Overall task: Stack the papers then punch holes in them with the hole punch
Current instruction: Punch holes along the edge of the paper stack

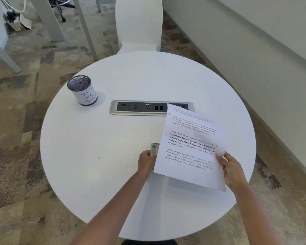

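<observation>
A stack of printed white papers (191, 149) is held tilted above the right half of the round white table (95, 138). My right hand (231, 168) pinches its right edge. Two small punched holes show near the stack's left margin. My left hand (146, 162) grips a silver hole punch (154, 149) at the stack's left edge; the paper hides most of the punch and part of the hand.
A black mesh pen cup (82, 90) with a white label stands at the table's left. A silver power and data strip (141, 107) is set into the table's middle. A white chair (139, 23) stands behind the table, a wall to the right.
</observation>
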`<state>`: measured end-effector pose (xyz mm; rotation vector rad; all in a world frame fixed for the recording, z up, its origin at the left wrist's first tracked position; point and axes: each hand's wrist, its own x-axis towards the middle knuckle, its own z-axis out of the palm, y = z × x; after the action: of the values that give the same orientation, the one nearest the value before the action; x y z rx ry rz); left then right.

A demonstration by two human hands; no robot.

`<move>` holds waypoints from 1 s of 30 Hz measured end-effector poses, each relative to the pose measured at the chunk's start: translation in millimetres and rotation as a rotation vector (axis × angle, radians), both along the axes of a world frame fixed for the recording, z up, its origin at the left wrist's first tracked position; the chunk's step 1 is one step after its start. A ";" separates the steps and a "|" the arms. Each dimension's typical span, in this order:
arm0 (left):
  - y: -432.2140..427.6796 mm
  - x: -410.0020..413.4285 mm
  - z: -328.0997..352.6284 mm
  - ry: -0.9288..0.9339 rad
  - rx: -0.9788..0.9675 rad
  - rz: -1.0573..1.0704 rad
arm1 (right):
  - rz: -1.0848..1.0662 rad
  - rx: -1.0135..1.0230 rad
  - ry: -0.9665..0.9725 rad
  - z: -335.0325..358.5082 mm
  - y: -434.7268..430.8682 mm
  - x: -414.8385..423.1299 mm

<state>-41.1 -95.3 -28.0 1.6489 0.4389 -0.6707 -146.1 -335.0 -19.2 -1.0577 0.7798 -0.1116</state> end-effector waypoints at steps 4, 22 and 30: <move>-7.0 -4.7 -0.5 -0.016 0.009 -0.044 | 0.005 0.014 -0.001 -1.5 0.7 0.2; -1.7 -2.3 1.6 -0.265 0.413 -0.340 | 0.025 -0.005 0.035 2.9 0.9 0.1; 14.0 22.2 29.6 -0.190 -0.170 -0.083 | 0.112 -0.050 0.019 11.1 7.8 1.1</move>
<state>-18.9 -81.4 1.7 1.5574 0.1728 -0.5892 -144.9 -327.3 -8.1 -1.1491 0.7360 -0.0255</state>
